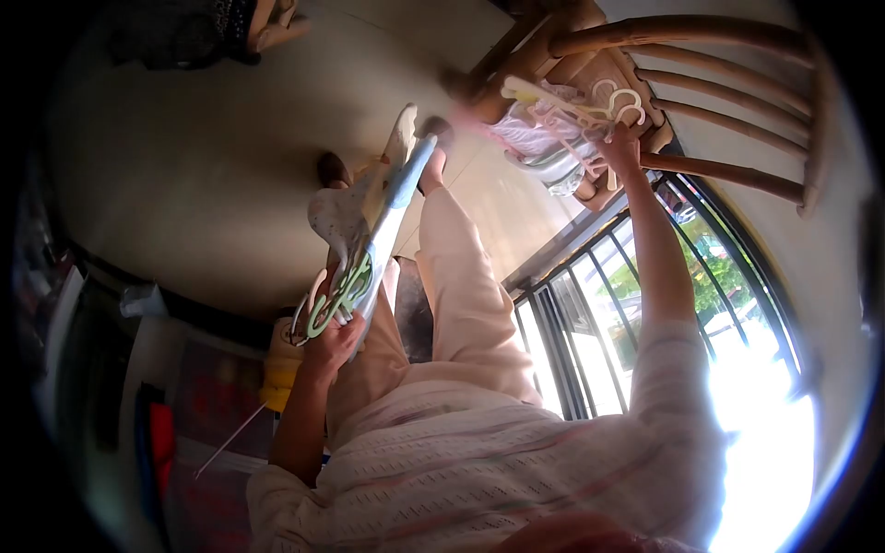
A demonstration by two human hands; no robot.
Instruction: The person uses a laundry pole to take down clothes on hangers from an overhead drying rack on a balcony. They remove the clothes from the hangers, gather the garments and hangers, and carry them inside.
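Note:
My left hand (334,347) is closed around a bunch of clothes hangers (343,295), pale green and white. Light garments (392,189), white and pale blue, stretch away from these hangers above my legs. On the right, my right hand (622,149) is closed on the hooks end of several white hangers (590,120) over a wooden chair. Pink and white clothes (535,134) lie with those hangers, partly blurred. The fingertips of both hands are partly hidden by the hangers.
The wooden chair (719,41) with a slatted back stands at the upper right. Below it is a barred window (599,295) with strong daylight. A yellow object (279,369) and shelving or boxes (212,405) are at the lower left. Dark items (198,32) lie at the upper left.

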